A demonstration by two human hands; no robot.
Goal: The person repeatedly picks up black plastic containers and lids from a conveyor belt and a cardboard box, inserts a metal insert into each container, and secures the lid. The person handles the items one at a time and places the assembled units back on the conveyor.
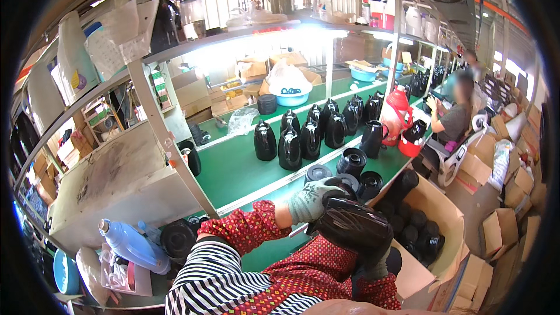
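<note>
A glossy black jug [359, 224] lies tilted in front of me between my two gloved hands. My left hand [311, 200], in a grey-green glove, is closed around its upper end, by the handle. Mostly hidden behind the jug's lower end, my right hand [373, 269] holds it from beneath; its fingers barely show. Just beyond the left hand, round black parts [352, 162] stand grouped at the edge of the green bench. A carton [449, 210] to the right contains several dark cylindrical parts [408, 227].
Several black jugs [290, 149] stand on the green conveyor [233, 178]. A red jug [398, 111] is farther right, near a seated person [455, 111]. A metal post [166, 140] rises left of the conveyor. A blue flask [134, 248] lies at lower left.
</note>
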